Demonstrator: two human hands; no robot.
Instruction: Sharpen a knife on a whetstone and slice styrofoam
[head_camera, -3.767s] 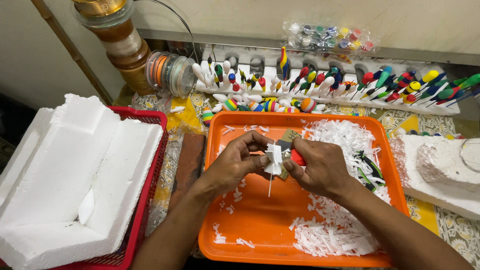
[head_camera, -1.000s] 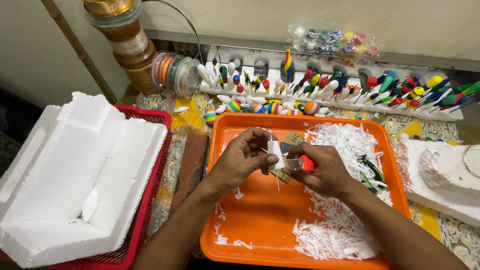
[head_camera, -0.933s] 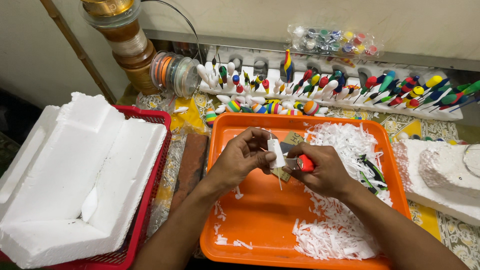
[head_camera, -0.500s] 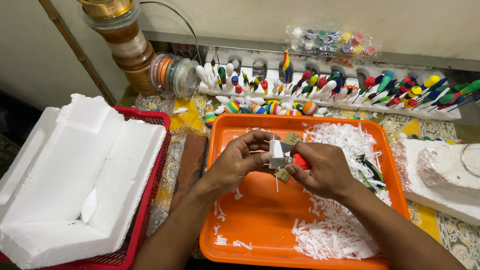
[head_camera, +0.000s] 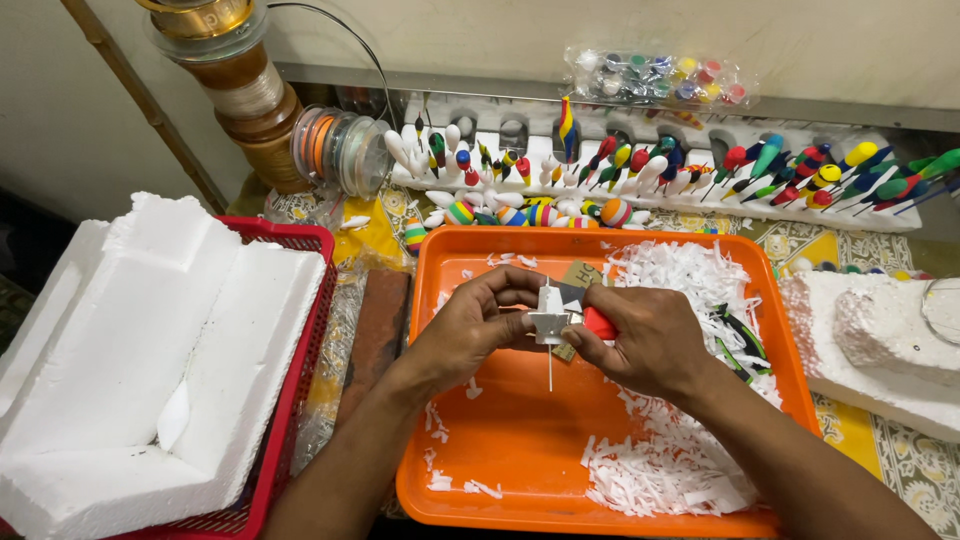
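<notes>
**Foam carving over the tray**

A red mesh basket (head_camera: 305, 330) holds big rough foam slabs (head_camera: 130, 350). The smooth orange tray (head_camera: 520, 450) carries heaps of thin white shavings (head_camera: 670, 460). Above its middle, the left hand (head_camera: 470, 325) pinches a small white foam piece (head_camera: 549, 315) on a thin stick, while the right hand (head_camera: 640, 340) is closed around a red-handled knife (head_camera: 598, 322) touching it
</notes>
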